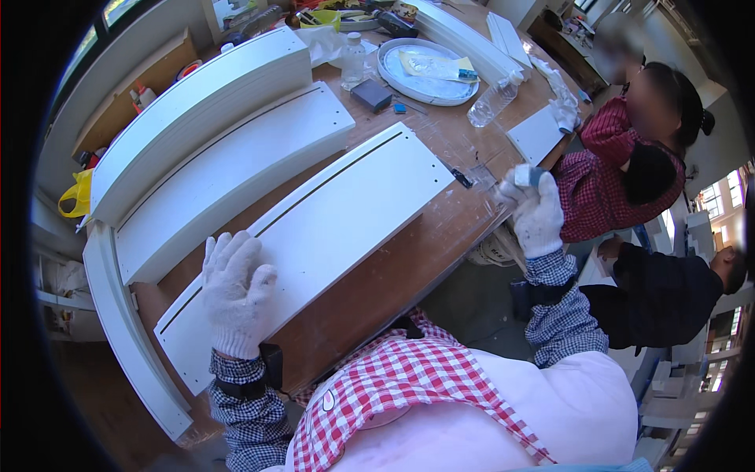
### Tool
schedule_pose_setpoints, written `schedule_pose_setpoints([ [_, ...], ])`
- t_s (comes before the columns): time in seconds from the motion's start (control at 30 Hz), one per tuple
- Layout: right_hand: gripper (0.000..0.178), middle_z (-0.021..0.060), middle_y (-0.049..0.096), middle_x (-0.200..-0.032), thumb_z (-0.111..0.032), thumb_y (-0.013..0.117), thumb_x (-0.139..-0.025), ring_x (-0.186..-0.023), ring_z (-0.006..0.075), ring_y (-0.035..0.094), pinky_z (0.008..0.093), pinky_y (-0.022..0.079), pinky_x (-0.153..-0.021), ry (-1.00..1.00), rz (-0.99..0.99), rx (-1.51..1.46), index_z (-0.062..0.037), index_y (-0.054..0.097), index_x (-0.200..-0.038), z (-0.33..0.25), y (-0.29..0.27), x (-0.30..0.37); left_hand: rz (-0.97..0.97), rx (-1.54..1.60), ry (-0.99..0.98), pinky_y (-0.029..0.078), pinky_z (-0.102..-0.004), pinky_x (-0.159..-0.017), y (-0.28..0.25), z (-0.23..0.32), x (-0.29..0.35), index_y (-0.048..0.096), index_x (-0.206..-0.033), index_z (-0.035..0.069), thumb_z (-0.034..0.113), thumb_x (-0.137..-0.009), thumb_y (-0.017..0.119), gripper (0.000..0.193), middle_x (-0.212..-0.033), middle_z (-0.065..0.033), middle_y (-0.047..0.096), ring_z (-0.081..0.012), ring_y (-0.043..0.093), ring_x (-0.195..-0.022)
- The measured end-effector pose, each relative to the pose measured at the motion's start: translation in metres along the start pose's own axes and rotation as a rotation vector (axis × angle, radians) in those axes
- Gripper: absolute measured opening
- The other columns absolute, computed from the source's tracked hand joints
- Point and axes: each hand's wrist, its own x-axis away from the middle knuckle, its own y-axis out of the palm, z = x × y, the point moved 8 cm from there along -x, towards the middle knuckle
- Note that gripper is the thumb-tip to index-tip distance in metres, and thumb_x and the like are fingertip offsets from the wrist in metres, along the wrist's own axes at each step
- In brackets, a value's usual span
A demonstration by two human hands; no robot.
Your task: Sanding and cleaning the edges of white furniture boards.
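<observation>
My left hand (236, 291), in a white knitted glove, lies on the near end of a long white board (342, 208) with its fingers spread. A dark groove runs along the board's far edge, and small holes show at its ends. Off the table's right side, my right hand (538, 219), gloved too, is raised and closed around a small grey-and-white block (528, 175). It does not touch the board. A short dark tool (461, 178) lies by the board's right end.
Stacked white boards (236, 165) and another white stack (204, 102) stand behind. Farther back are a round white tray (393, 67), a dark grey block (371, 95) and a plastic bottle (495, 98). A person in red checks (574, 189) works at the right; another in dark clothes (668, 291) is nearby.
</observation>
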Motion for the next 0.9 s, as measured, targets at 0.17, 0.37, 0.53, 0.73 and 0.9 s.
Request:
schedule_pose_setpoints([
  [0.17, 0.049, 0.0206, 0.065, -0.116, -0.041, 0.045, -0.104, -0.104, 0.0327, 0.065, 0.0495, 0.052, -0.095, 0.339, -0.561, -0.248, 0.0031, 0.058, -0.121, 0.038, 0.219, 0.000, -0.032, 0.046, 0.028, 0.024, -0.0464, -0.121, 0.002, 0.005, -0.007, 0.067, -0.117, 0.000, 0.011, -0.081, 0.066, 0.038, -0.128, -0.0153, 0.064, -0.0343, 0.048, -0.133],
  [0.37, 0.038, 0.0146, 0.064, -0.113, -0.035, 0.047, -0.105, -0.105, 0.0284, 0.063, 0.0462, 0.052, -0.096, 0.756, -0.669, -0.154, -0.0007, 0.057, -0.118, 0.127, 0.284, 0.002, -0.047, 0.034, -0.001, 0.025, -0.0483, -0.120, -0.005, 0.008, -0.005, 0.067, -0.117, 0.000, 0.016, -0.081, 0.068, 0.038, -0.127, -0.0157, 0.064, -0.0350, 0.049, -0.132],
  [0.53, 0.043, 0.0135, 0.065, -0.100, -0.039, 0.046, -0.104, -0.096, 0.0275, 0.065, 0.0436, 0.055, -0.090, 0.538, -0.265, -0.138, 0.0010, 0.057, -0.113, 0.085, 0.183, -0.119, -0.013, 0.011, 0.038, 0.028, -0.0498, -0.119, -0.002, 0.007, -0.008, 0.069, -0.114, 0.002, 0.018, -0.079, 0.071, 0.039, -0.126, -0.0149, 0.065, -0.0357, 0.050, -0.130],
  [0.73, 0.036, 0.0085, 0.066, -0.091, -0.032, 0.051, -0.103, -0.070, 0.0173, 0.063, 0.0290, 0.054, -0.063, 0.204, -0.149, 0.350, 0.0001, 0.055, -0.119, 0.013, 0.127, -0.163, 0.006, -0.004, 0.033, 0.029, -0.0504, -0.118, -0.002, 0.004, -0.005, 0.070, -0.112, 0.004, 0.016, -0.075, 0.075, 0.039, -0.125, -0.0140, 0.065, -0.0356, 0.051, -0.129],
  [0.9, 0.035, 0.0044, 0.065, -0.092, -0.024, 0.060, -0.098, -0.067, 0.0084, 0.058, 0.0212, 0.047, -0.056, 0.132, -0.289, 0.660, 0.0002, 0.055, -0.124, 0.001, 0.146, -0.150, 0.024, 0.004, 0.061, 0.030, -0.0508, -0.117, -0.001, 0.005, -0.007, 0.070, -0.112, 0.003, 0.014, -0.075, 0.076, 0.038, -0.124, -0.0144, 0.066, -0.0358, 0.052, -0.128],
])
